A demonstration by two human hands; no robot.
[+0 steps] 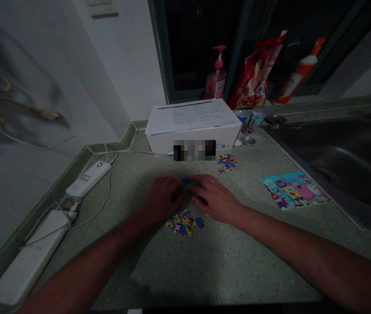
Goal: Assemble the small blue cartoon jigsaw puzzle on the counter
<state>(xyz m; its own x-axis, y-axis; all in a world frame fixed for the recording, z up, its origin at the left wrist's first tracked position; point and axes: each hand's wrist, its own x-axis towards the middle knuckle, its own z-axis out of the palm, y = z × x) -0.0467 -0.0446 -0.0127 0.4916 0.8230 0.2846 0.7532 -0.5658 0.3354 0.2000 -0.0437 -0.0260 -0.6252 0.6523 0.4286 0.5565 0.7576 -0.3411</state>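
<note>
My left hand (164,197) and my right hand (217,198) meet over the middle of the counter, their fingers bent and closed in a pinch. Between the fingertips shows a small blue jigsaw puzzle piece (186,180), partly covered by the fingers. Just below the hands lies a loose pile of jigsaw puzzle pieces (184,223) in yellow, blue and pink. A second heap of puzzle pieces (226,162) rests beyond my right hand, near the box. To the right, a colourful cartoon picture card (294,190) lies flat beside the sink.
A white box (192,124) with a printed sheet on top stands behind the hands. On the left are a white power strip (89,179), cables and a long white device (31,257). Cans (254,121) stand right of the box; the metal sink (345,157) is at right.
</note>
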